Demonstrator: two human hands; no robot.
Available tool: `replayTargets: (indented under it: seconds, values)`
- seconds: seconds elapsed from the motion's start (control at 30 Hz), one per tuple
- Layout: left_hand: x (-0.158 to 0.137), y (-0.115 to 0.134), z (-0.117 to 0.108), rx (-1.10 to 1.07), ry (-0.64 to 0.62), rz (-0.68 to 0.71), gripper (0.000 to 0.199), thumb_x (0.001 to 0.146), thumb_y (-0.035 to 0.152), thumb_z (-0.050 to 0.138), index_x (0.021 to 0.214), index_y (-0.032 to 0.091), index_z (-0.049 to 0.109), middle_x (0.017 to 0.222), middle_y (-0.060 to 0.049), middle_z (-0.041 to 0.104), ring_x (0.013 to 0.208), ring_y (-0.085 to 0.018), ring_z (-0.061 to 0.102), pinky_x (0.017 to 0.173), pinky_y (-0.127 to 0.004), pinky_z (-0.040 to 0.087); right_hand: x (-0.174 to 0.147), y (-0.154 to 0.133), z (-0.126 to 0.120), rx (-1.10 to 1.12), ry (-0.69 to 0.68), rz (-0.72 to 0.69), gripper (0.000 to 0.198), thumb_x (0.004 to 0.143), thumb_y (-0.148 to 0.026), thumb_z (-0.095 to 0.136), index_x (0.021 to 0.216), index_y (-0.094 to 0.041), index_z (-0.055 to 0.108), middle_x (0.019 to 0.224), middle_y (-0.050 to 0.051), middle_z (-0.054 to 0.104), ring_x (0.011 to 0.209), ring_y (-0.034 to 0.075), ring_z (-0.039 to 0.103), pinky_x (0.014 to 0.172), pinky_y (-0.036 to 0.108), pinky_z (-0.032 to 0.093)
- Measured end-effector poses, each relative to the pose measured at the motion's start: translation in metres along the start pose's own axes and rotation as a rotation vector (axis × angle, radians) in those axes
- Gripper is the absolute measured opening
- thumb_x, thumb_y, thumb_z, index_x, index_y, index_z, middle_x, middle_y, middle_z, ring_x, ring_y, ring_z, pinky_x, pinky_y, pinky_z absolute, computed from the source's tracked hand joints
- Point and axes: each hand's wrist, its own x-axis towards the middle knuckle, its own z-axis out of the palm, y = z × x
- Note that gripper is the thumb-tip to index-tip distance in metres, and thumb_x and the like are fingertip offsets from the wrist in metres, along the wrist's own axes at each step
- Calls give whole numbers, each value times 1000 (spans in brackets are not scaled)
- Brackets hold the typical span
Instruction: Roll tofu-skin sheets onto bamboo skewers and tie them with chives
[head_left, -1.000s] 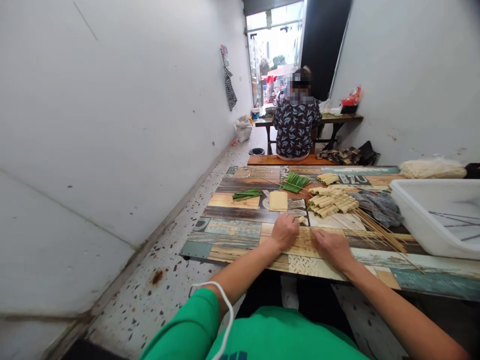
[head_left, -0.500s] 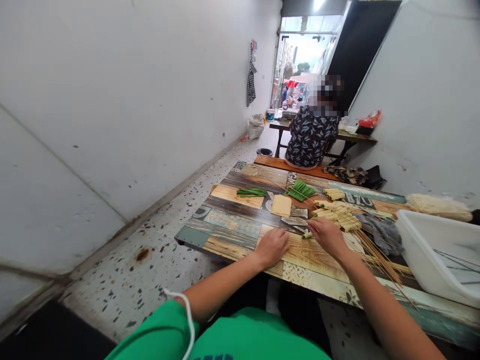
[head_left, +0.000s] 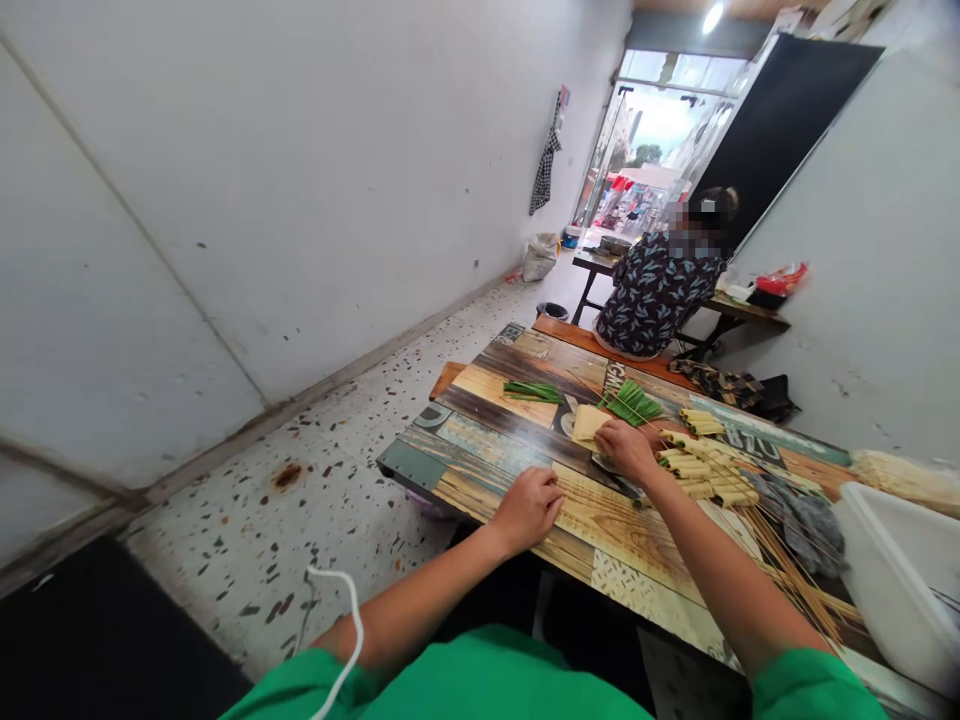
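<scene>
My right hand reaches to a stack of thin pale-yellow tofu sheets, its fingers pinched at the near right corner. Whether one sheet or several are between the fingertips is hard to see. My left hand rests near the table's front edge, fingers curled in, with nothing visible in them. Cut green stalks lie just behind the stack, and a smaller bunch of green stalks lies to its left. Right of my right hand are skewered tofu rolls with green filling.
Loose bamboo skewers and a grey cloth lie right of the rolls. A white plastic tub stands at the right end of the patterned table. A person sits on a bench beyond, back turned.
My right hand has moved from beside the rolls, left and away from me, onto the tofu sheets. My left hand has drawn slightly back toward the table edge. The view has shifted.
</scene>
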Motion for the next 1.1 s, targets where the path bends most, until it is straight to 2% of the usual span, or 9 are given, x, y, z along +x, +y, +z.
replayTargets:
  seconds: [0.4,0.57,0.73,0.87,1.03,1.1]
  values:
    - [3,4,-5,76,-55,5,21,91,20,53,83,17,72,97,-7,64,92,-20,57,84,-33,48,7,2,2,127,33,89,23,90,-24,51,92,-14,72,99,10,70,95,18,61,81,24,41]
    - [2,4,-6,75,-42,14,20,91,20,54,83,17,71,97,-8,64,93,-20,57,85,-33,47,9,6,2,210,28,149,19,85,-23,55,89,-15,72,93,9,71,87,16,61,76,24,41]
    - [3,3,-5,81,-53,14,19,90,18,54,81,17,71,96,-8,64,92,-20,57,84,-33,47,11,7,2,298,37,155,23,84,-24,52,83,-17,74,93,8,74,86,17,63,76,24,42]
    - [3,3,-5,93,-50,25,21,91,18,52,80,17,70,95,-8,64,91,-20,57,84,-33,47,14,10,0,310,41,208,26,83,-25,50,78,-17,74,84,6,74,77,16,64,70,23,43]
    - [3,1,-2,67,-53,25,22,91,19,50,80,17,69,95,-8,64,91,-19,58,84,-34,49,17,18,-19,317,158,367,38,88,-32,42,93,-13,75,91,12,75,82,21,67,72,28,47]
    - [2,0,-1,42,-6,2,19,91,17,49,90,17,69,99,-9,65,94,-20,59,87,-35,50,10,11,-27,367,263,338,38,88,-34,42,93,-14,74,96,13,74,88,22,67,77,30,49]
